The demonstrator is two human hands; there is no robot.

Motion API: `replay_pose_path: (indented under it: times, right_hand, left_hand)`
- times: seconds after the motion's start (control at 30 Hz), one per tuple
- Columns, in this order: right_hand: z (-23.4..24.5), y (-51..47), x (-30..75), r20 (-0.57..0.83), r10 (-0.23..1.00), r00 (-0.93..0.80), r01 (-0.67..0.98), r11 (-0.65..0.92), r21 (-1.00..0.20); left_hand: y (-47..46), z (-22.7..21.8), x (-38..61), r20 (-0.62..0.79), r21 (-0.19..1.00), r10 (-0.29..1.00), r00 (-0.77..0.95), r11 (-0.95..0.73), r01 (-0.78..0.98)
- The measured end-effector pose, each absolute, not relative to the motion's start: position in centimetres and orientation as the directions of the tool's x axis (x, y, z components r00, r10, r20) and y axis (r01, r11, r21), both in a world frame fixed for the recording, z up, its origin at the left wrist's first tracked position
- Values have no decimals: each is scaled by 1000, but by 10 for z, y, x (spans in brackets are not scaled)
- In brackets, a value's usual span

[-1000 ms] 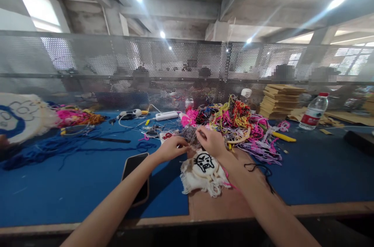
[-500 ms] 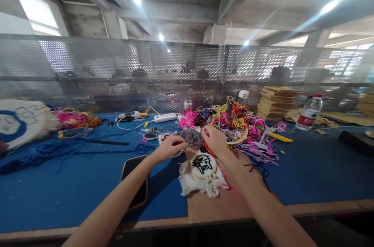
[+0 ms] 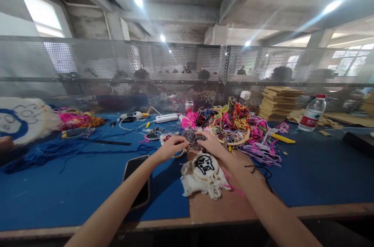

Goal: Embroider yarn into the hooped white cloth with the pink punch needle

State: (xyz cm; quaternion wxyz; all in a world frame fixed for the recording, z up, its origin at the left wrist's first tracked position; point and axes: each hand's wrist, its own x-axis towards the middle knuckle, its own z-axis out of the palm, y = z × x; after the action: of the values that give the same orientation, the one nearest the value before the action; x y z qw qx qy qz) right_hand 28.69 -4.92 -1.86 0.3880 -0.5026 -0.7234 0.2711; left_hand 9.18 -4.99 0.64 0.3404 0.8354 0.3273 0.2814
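In the head view, loose grey yarn (image 3: 189, 134) on the worktop (image 3: 82, 184) looked liable to snag in the multicoloured heap (image 3: 230, 116) beside it, should a pull have crossed strands. It lay between and just beyond the left hand (image 3: 173, 149) and right hand (image 3: 212, 145), both loosely curled; whether either gripped a strand could not be told. An embroidered hoop (image 3: 205, 166) lay nearer the person.

1. I'm in what looks like a craft workshop — tangled yarn (image 3: 233, 119) and embroidery hoops (image 3: 205, 166) lie on my blue bench (image 3: 58, 188).
2. Beyond the perforated screen (image 3: 175, 58), more people (image 3: 281, 74) show — under bare concrete beams (image 3: 178, 14).
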Motion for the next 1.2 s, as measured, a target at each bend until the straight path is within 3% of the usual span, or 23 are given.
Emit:
replay_pose_path:
  times: [0.1, 0.17, 0.27, 0.4, 0.57, 0.9, 1.2]
  right_hand:
    - [-17, -53, 278, 119, 894, -431, 176, 213, -961]
    - [-19, -53, 274, 77, 849, -523, 91, 145, -985]
    - [-24, -51, 272, 117, 861, -495, 60, 168, -984]
    - [-28, -48, 272, 197, 900, -389, 80, 246, -966]
    - [-27, -48, 272, 185, 935, -303, 145, 237, -961]
    - [-35, -43, 272, 169, 955, -245, 215, 224, -951]
    - [-37, -43, 277, 240, 956, -171, 387, 289, -875]
  left_hand:
    - [-50, 6, 92, 253, 747, 732, 633, -564, 353]
    - [-49, 6, 92, 249, 744, 737, 628, -561, 363]
    - [-49, 6, 93, 247, 739, 747, 618, -557, 379]
    - [-49, 6, 93, 241, 745, 741, 627, -555, 370]
    - [-51, 7, 93, 233, 745, 741, 629, -552, 374]
    - [-51, 7, 93, 217, 753, 745, 630, -539, 378]
    - [-53, 10, 93, 219, 760, 745, 629, -535, 369]
